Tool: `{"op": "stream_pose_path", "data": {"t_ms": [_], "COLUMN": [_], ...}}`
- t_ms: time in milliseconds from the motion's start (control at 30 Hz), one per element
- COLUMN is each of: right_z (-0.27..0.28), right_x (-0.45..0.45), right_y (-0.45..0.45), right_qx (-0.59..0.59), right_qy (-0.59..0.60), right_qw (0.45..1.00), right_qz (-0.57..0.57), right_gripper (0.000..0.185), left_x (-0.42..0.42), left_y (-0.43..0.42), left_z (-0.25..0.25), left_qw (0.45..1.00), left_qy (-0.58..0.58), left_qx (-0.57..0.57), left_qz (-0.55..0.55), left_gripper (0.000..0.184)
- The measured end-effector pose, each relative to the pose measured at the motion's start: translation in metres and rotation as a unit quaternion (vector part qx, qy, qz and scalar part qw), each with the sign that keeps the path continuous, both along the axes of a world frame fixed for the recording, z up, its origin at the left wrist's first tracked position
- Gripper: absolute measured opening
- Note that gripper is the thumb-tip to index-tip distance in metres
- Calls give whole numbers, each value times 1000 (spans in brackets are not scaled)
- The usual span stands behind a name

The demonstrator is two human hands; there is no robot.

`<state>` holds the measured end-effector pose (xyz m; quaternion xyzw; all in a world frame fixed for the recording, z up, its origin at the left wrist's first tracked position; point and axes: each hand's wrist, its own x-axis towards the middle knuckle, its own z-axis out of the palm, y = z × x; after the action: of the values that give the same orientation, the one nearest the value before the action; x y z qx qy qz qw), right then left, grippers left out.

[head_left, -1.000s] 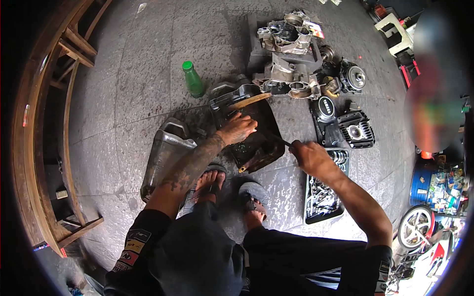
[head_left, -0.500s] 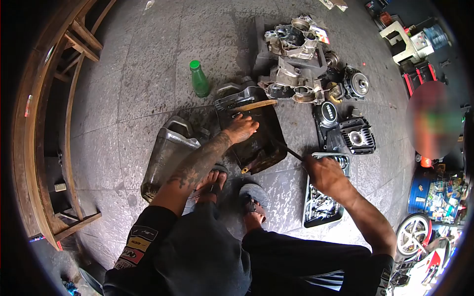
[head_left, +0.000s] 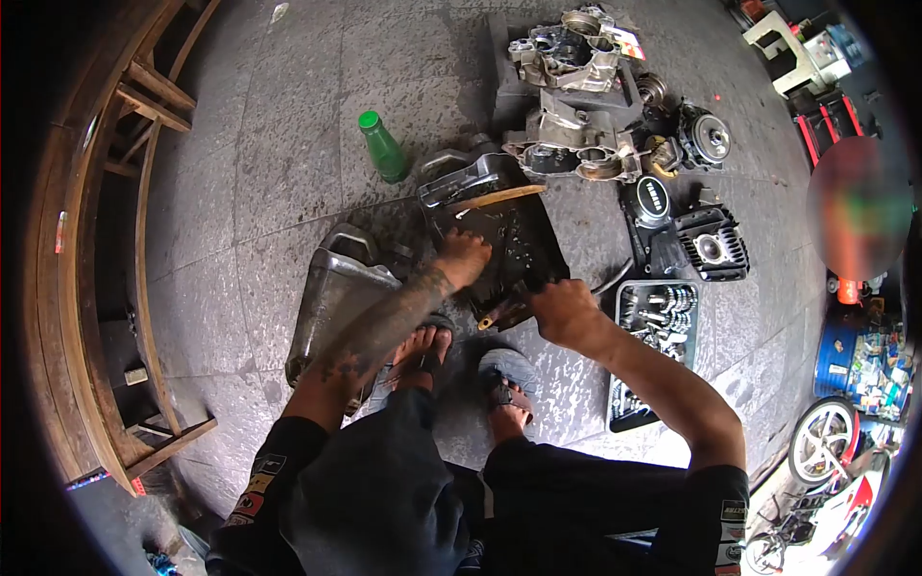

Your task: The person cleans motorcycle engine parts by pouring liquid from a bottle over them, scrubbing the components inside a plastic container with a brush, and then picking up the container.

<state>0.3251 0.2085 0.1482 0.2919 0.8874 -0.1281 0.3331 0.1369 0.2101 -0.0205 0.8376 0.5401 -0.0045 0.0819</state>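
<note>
I watch through one head-worn camera, its wide, round-edged view facing forward and steeply down from just above the wearer's dark cloth-covered legs (head_left: 586,485) toward the mottled grey stone-tiled floor (head_left: 288,144) beyond.

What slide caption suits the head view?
Bare left hand and right hand at dark rectangular pan, capped green bottle beyond.

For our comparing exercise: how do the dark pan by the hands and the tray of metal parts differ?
The dark pan looks wider; the tray is narrower. A wooden stick lies across the pan, while shiny metal parts crowd the tray. The left hand is over the pan; the right forearm partly hides the tray. Both are open-topped and sit on the floor.
</note>
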Motion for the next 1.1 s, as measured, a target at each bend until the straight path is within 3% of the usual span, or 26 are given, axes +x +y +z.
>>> {"op": "stream_pose_path", "data": {"t_ms": [100,200,233,367,633,700,733,767,800,833,867,933,1100], "right_z": [-6,-18,-19,-35,-66,-71,-70,-68,-65,-66,-66,-65,-63], "right_x": [3,9,9,5,-9,-11,-12,-12,-10,-6,-3,1,11], "right_y": [5,10,12,17,25,22,21,20,20,19,20,19,13], "right_qx": [8,38,39,34,61,44,40,36,33,33,37,41,35], "right_qy": [1,22,19,2,20,33,34,36,37,36,38,40,53], "right_qw": [1000,998,998,994,993,994,994,994,995,994,994,994,991], "right_qz": [-12,-44,-44,-100,-97,-97,-101,-96,-91,-95,-94,-95,-117], "right_gripper": [21,20,20,19,18,17,17,18,18,18,19,20,20], "left_x": [18,15,11,2,-1,-1,-1,2,5,4,5,10,11], "left_y": [1,12,15,23,29,19,20,25,29,28,26,18,14], "left_z": [9,-10,-12,-13,-3,8,1,-4,-10,1,14,45,40], "left_qw": [973,953,936,953,961,981,982,959,916,760,761,681,717], "left_qy": [51,75,108,86,115,-83,-81,-168,-250,-445,-445,-543,-531], "left_qx": [122,136,229,192,165,12,8,-103,-211,-398,-399,-428,-381], "left_qz": [189,260,246,219,190,175,172,204,233,256,252,241,240], "left_gripper": [24,30,34,18,14,12,12,15,18,22,22,23,22]}}
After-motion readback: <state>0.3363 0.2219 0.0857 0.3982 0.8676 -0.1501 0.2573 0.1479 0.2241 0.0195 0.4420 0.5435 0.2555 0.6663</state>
